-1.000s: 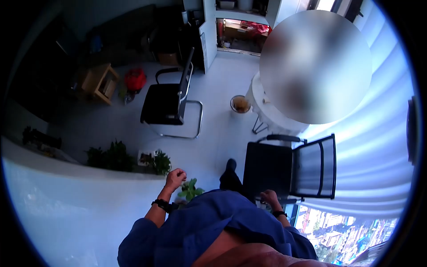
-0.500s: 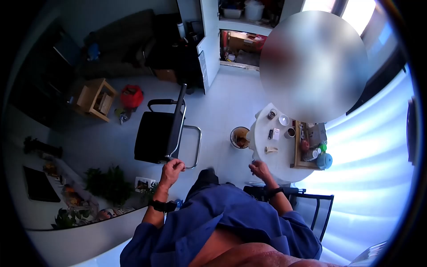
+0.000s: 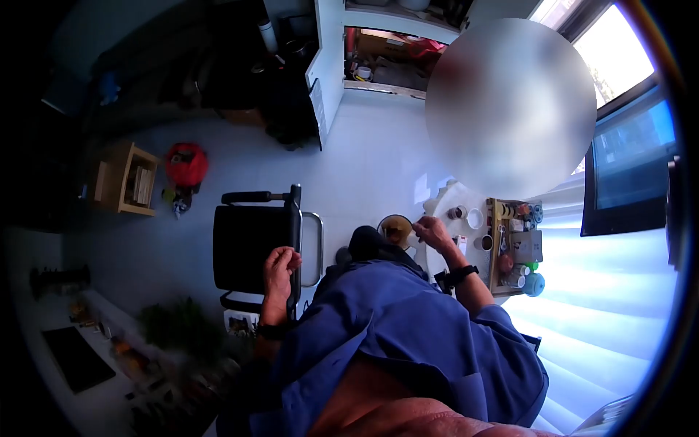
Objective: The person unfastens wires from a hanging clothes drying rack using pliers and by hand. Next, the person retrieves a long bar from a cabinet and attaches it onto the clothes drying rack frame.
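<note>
My left hand (image 3: 279, 271) hangs beside the backrest of a black chair (image 3: 251, 244) with a metal frame. Its fingers are curled together and I see nothing in them. Over the edge of the white round table (image 3: 445, 197) reaches my right hand (image 3: 435, 233), its fingertips pinched near the waste bin (image 3: 395, 230). Whatever those fingers may hold is too small to make out. Close to that hand on the table are a dark-filled glass (image 3: 457, 213), a white bowl (image 3: 475, 218) and a cup (image 3: 484, 242).
A wooden tray (image 3: 502, 288) with jars and boxes stands at the table's right side. Ahead is an open cabinet door (image 3: 329, 73). A red bag (image 3: 186, 164) and a wooden stool (image 3: 129, 178) are on the floor to the left. Leafy plants (image 3: 178, 328) sit at lower left.
My body has moved forward between the chair and the table. My right hand has gone forward, from the table's near edge to beside the bin. My left hand now overlaps the chair's back.
</note>
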Action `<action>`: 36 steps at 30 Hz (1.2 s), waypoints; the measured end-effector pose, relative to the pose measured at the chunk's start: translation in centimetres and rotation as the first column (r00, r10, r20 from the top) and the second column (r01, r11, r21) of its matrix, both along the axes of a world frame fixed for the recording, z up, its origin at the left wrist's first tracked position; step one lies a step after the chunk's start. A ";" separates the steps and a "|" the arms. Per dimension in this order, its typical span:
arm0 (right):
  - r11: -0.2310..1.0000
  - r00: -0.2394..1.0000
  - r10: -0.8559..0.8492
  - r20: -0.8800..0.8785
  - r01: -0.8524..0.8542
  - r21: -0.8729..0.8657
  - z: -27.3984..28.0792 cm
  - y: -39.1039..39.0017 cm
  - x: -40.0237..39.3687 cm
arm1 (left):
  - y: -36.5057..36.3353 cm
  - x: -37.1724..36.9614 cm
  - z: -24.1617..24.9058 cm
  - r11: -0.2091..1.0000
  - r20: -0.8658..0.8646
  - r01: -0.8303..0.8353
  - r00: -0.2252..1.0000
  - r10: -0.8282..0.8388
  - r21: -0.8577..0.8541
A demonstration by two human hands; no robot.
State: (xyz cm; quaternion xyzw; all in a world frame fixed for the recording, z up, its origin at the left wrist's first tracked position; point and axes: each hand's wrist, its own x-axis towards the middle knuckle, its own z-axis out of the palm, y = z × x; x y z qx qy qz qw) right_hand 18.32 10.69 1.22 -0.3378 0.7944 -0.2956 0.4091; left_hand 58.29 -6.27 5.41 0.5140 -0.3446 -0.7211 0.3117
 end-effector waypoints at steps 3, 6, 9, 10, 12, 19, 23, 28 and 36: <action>1.000 1.000 -0.004 -0.006 0.004 -0.005 0.5 -5.1 -2.1 | -3.1 -1.5 -0.5 0.990 -0.056 -0.079 0.995 0.086 0.116; 0.999 0.998 -0.038 0.051 0.038 -0.006 0.3 -10.1 -4.6 | -6.4 -3.2 -1.4 0.983 -0.095 -0.103 0.988 0.118 0.155; 0.997 0.996 0.054 0.072 -0.058 0.058 0.3 -16.1 -7.5 | -10.2 -6.1 -2.1 0.974 -0.116 -0.171 0.975 0.189 0.150; 0.996 0.994 0.086 0.068 -0.088 0.034 -0.4 -18.1 -9.0 | -11.6 -7.5 -2.3 0.972 -0.107 -0.176 0.975 0.194 0.156; 0.996 0.993 0.087 0.074 -0.089 0.020 -1.0 -22.0 -11.5 | -14.8 -10.4 -2.0 0.959 -0.201 -0.223 0.945 0.257 0.175; 0.998 0.995 0.046 0.094 -0.049 0.032 -0.2 -31.5 -21.0 | -26.7 -22.6 0.6 0.996 -0.078 -0.068 0.994 0.072 0.049; 0.998 0.997 -0.002 0.081 -0.003 0.057 -1.3 -34.8 -25.6 | -32.6 -28.1 1.8 1.000 -0.011 0.025 1.000 -0.025 -0.013; 0.988 0.984 -0.139 0.108 0.130 0.087 -3.4 -37.0 -30.0 | -40.0 -34.2 -0.1 0.984 0.039 0.175 0.984 -0.175 -0.004; 0.947 0.949 -0.313 0.039 0.309 0.083 -0.5 -41.0 -35.3 | -50.2 -44.4 -0.6 0.936 -0.029 0.351 0.936 -0.351 0.001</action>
